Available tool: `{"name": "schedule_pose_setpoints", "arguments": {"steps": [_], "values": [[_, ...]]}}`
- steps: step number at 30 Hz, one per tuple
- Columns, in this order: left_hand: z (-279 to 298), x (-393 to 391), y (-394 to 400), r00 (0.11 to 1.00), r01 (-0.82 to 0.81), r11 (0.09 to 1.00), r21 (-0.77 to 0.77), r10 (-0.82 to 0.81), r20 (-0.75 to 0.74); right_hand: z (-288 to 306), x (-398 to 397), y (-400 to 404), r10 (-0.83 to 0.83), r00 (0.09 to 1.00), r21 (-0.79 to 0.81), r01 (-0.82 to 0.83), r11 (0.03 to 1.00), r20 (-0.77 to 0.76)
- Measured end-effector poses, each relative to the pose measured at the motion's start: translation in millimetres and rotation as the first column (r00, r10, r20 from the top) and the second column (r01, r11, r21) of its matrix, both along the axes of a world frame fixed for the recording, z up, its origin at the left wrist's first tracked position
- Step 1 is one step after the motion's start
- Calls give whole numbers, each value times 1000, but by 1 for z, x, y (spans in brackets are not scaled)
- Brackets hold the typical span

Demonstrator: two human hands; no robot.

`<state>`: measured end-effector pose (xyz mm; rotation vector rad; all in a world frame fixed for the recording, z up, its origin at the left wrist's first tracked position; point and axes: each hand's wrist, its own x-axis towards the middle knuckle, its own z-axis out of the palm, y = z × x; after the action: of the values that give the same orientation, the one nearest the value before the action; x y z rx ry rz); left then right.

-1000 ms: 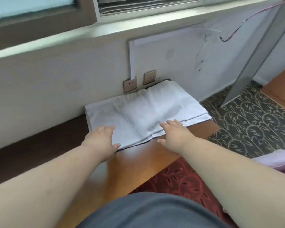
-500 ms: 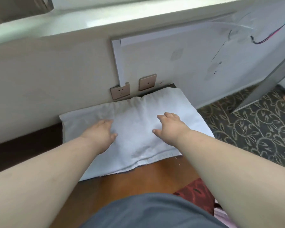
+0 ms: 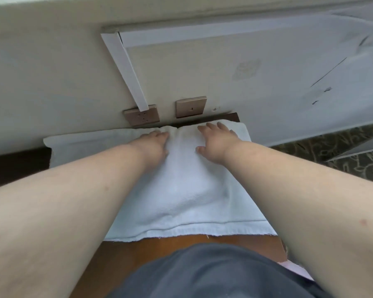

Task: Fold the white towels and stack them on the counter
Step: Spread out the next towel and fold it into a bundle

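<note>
Nearest the counter's point(image 3: 181, 246) front edge lies the white towel's point(image 3: 187, 194) hem; toward the back edge, the left hand point(image 3: 153, 143) and right hand point(image 3: 215, 143) press flat, fingers spread, gripping nothing; smoothing seems in hand; the next fold likely needs both far corners pinched.

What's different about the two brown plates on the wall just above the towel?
The left wall plate has socket holes in its face, while the right wall plate is plain apart from one tiny mark. A white strip runs down the wall onto the left plate's top edge; nothing covers the right plate. The left plate also sits slightly lower. Both are brown, rectangular and mounted just above the far edge of the white towel.
</note>
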<state>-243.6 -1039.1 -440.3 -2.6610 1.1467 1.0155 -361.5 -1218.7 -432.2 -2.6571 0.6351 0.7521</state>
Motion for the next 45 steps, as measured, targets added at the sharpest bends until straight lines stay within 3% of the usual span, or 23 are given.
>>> {"name": "schedule_pose_setpoints", "arguments": {"steps": [8,13,19,25,32,36,41,45], "values": [[-19,18,-36,998,-11,999,47,9,60,-25,29,-25,23,1000,-24,-23,999,6],[-27,25,-36,984,-18,996,90,2,180,-32,34,-36,95,993,-90,-88,992,77],[-26,23,-1,960,-66,971,-229,125,251,-29,28,-32,229,937,-140,-197,970,263],[-15,54,64,934,-68,996,64,41,356,-6,17,-28,240,931,-198,-190,962,275],[29,39,109,936,-194,944,-267,259,237,42,-11,12,115,925,-154,-62,986,363],[58,29,148,960,-101,944,-315,175,218,77,-34,42,122,941,-205,-58,977,315],[93,18,196,945,88,961,-262,3,328,117,-70,91,107,949,-326,-5,945,295],[125,4,238,907,189,932,-308,-46,418,152,-94,141,87,949,-408,47,912,304]]}}
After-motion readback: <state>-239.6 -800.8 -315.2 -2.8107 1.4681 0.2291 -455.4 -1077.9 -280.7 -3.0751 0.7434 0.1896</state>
